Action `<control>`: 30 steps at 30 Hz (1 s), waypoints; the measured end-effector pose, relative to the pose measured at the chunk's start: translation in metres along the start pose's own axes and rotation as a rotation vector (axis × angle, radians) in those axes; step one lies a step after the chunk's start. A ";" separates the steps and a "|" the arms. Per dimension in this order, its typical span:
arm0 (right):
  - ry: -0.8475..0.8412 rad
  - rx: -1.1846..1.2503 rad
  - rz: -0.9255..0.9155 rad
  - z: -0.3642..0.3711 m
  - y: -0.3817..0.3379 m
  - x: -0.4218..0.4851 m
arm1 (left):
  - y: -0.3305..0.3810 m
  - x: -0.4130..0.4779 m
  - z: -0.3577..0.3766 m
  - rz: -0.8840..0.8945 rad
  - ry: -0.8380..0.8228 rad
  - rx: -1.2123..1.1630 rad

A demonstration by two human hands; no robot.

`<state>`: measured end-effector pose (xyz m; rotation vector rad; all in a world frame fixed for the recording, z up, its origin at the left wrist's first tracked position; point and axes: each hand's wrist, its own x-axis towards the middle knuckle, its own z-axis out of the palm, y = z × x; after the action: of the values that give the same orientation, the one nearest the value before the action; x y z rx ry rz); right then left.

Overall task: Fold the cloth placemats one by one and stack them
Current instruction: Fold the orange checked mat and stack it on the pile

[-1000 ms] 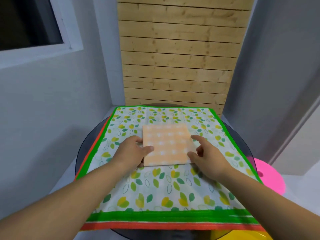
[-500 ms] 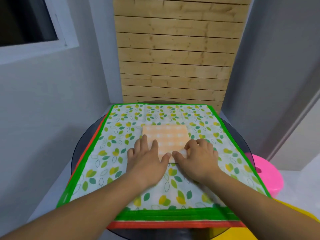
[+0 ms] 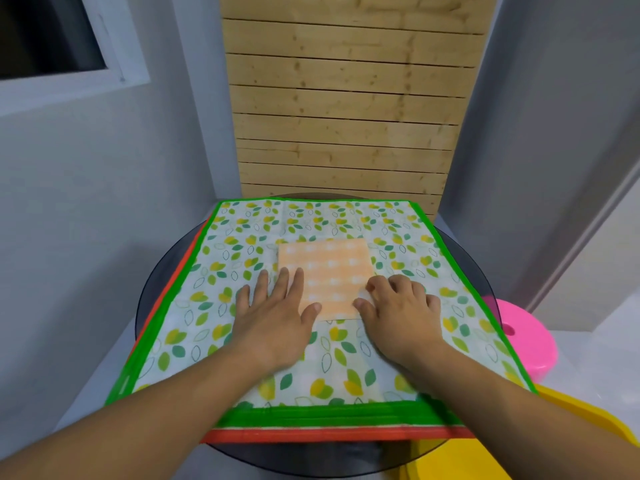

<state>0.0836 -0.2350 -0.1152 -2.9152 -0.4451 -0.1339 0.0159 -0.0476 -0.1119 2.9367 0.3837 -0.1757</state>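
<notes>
Head view: I see my left hand (image 3: 273, 323) flat, fingers straight, pressing the folded orange placemat (image 3: 329, 271), which lies on the leaf-print placemat (image 3: 433, 271) at the middle of the tabletop (image 3: 474, 271); my right hand (image 3: 398, 313) pinches its near right corner.

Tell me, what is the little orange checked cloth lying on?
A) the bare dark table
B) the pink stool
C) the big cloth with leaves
C: the folded orange cloth lies flat in the middle of the leaf-print placemat.
</notes>
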 end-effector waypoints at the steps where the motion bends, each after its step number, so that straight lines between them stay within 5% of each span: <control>1: -0.002 0.006 -0.004 0.000 0.002 0.000 | -0.003 -0.001 -0.001 0.010 -0.006 -0.002; 19: -0.136 0.026 -0.078 -0.014 0.021 0.003 | -0.028 -0.005 -0.015 0.085 -0.075 -0.144; 22: -0.154 0.130 -0.061 -0.019 0.020 0.008 | -0.026 -0.005 -0.021 0.071 0.077 -0.302; 25: -0.100 0.516 0.059 -0.031 0.013 0.018 | -0.021 0.004 -0.034 -0.065 0.217 -0.617; 30: -0.126 0.670 0.211 -0.044 -0.001 0.036 | -0.016 0.020 -0.050 -0.261 0.088 -0.920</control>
<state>0.1146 -0.2329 -0.0681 -2.2911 -0.1510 0.1944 0.0360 -0.0184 -0.0679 1.9877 0.6478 0.0858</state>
